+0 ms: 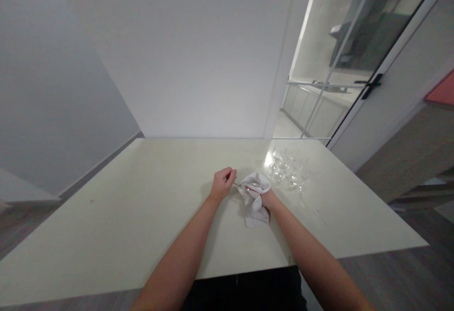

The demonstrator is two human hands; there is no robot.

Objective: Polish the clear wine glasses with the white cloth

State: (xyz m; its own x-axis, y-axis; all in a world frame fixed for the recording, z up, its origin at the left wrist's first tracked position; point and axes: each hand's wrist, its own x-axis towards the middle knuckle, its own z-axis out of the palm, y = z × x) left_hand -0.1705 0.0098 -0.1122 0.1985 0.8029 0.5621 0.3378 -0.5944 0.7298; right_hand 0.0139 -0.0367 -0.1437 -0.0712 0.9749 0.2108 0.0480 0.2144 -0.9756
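Note:
My left hand (222,182) is closed in a pinch on the foot and stem of a clear wine glass (248,187) that lies sideways over the table. My right hand (266,197) is mostly hidden under a white cloth (254,207), which it wraps around the bowl of that glass. The cloth's loose end hangs down onto the cream table (142,207). Both hands meet near the middle of the tabletop.
Several clear stemmed glasses (289,169) stand in a cluster on the table just beyond and to the right of my hands. A white wall lies behind the table. A glass door (340,65) with a black handle stands at the right.

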